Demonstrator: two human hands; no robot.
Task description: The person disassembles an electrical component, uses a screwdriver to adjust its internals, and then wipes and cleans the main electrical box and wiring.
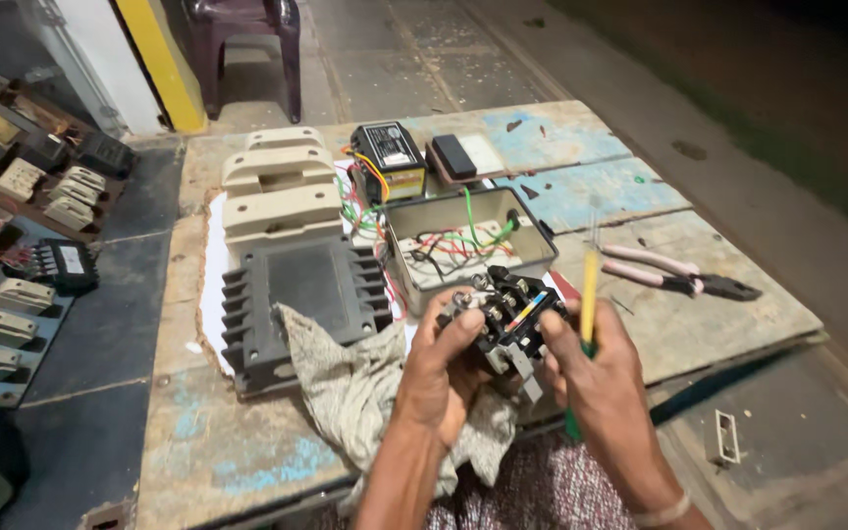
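Holding a small black switch block (510, 319) over the near edge of the worktop (699, 324), the person has both hands up close together. The left hand (441, 368) wraps the block from the left, its grip pressed onto the housing with the thumb on top near the row of screw terminals. The right hand (591, 378) steadies the block's right side with its fingertips while its grip pinches a screwdriver (588, 304) with a yellow and green handle, the shaft standing nearly upright above the knuckles.

Just behind the block sits an open grey box (468, 245) with red, green and white wires coiled inside. A crumpled grey rag (360, 378) lies under the left wrist, touching a large black ribbed housing (301, 294), and cream-coloured fuse carriers (282, 186) are stacked behind that. A small black meter unit (390, 159) stands beyond the box. Pliers (679, 275) with pink handles lie well to the right. More cream and black fittings (22, 245) are spread on the floor to the left.
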